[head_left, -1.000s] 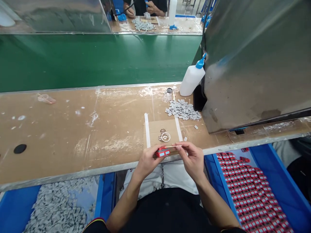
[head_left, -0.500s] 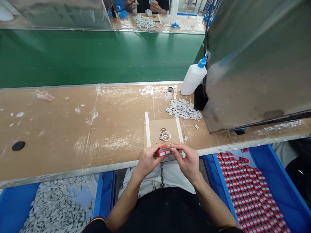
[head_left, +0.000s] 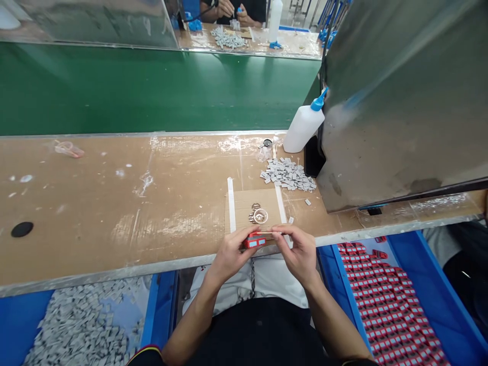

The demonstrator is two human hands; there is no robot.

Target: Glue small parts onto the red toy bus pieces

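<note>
My left hand [head_left: 231, 251] is closed around a small red toy vehicle [head_left: 254, 240] with light-blue windows, just above the table's front edge. A thin pale stick [head_left: 267, 233] is pinched in my right hand [head_left: 299, 251]; it reaches leftward to the top of the toy. Whether its tip touches the toy I cannot tell. Beyond the hands, a small clear round cup [head_left: 261, 216] sits on a cardboard sheet [head_left: 244, 198], with brown ring-shaped marks beside it. White tape strips run along both sides of the sheet.
Grey flat pieces [head_left: 288, 174] lie piled near a white bottle [head_left: 305, 127] with a blue nozzle. A metal panel [head_left: 400, 112] stands at right. Blue bins hold grey pieces [head_left: 87, 320] and red toys [head_left: 389, 305]. Past the green belt [head_left: 152, 91], another person's hands [head_left: 229, 10] work.
The right hand has drawn slightly right, with the stick now showing more of its length. The left hand still holds the toy in nearly the same place. The camera view has shifted a little.
</note>
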